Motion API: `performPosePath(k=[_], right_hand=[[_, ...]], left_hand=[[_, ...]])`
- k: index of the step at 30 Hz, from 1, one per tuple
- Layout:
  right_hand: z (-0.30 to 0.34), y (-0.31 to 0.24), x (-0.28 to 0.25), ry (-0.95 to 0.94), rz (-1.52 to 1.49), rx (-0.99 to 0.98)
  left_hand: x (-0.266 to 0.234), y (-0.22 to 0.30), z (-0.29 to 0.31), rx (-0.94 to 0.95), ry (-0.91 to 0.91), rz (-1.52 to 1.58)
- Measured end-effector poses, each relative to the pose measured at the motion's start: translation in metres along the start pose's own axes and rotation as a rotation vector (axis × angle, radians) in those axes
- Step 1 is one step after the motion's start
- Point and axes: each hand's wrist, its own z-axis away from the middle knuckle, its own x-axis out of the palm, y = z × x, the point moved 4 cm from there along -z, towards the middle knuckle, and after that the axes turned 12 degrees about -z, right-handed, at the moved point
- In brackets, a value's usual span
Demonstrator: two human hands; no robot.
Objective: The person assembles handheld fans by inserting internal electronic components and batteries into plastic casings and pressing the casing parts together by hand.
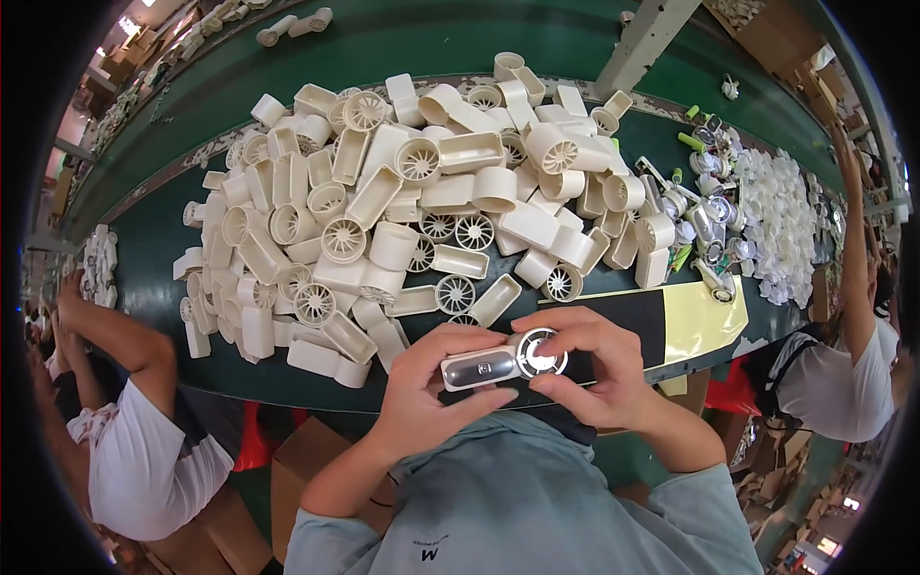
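Close in front of my body, both hands hold one white plastic housing with a shiny silver panel (pixel 482 369) and a round, spoked end. My left hand (pixel 417 391) is closed around the long part, with fingers above and thumb below. At the round end, my right hand (pixel 606 369) curls in, its index finger and thumb on the bright spoked ring. What lies inside the ring is washed out by glare. Just beyond my hands is a large heap of cream plastic housings (pixel 470 153), each joining an oblong tray to a round spoked cup.
Right of the heap lie small silver-and-white assemblies with green parts (pixel 709 216) and many translucent white pieces (pixel 781 220). A black sheet (pixel 623 321) and a yellow sheet (pixel 704 321) cover the near bench edge. People sit at left (pixel 144 450) and right (pixel 834 379). A post (pixel 647 43) rises beyond.
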Motion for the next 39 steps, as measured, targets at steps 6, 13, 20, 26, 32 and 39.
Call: performPosePath(k=[6,13,20,26,32,39], right_hand=[[-0.002,0.0,0.005,-0.126,0.131,-0.005],[-0.006,0.01,0.004,0.088,0.031,0.116],[-0.007,0.007,0.018,0.206,0.296,-0.09],[-0.005,0.007,0.017,0.199,0.246,-0.065],[-0.007,0.013,0.015,0.208,0.202,-0.042],[-0.014,0.01,0.013,0.129,0.132,0.074]], left_hand=[[0.001,0.0,0.006,-0.094,0.038,0.106],[0.014,0.028,-0.001,0.344,0.114,-0.377],[0.023,0.011,0.007,0.086,0.025,-0.408],[0.025,0.019,0.007,0.242,0.122,-0.513],[0.019,0.016,0.003,0.226,0.104,-0.467],[0.01,0.013,0.0,0.024,-0.017,-0.279]])
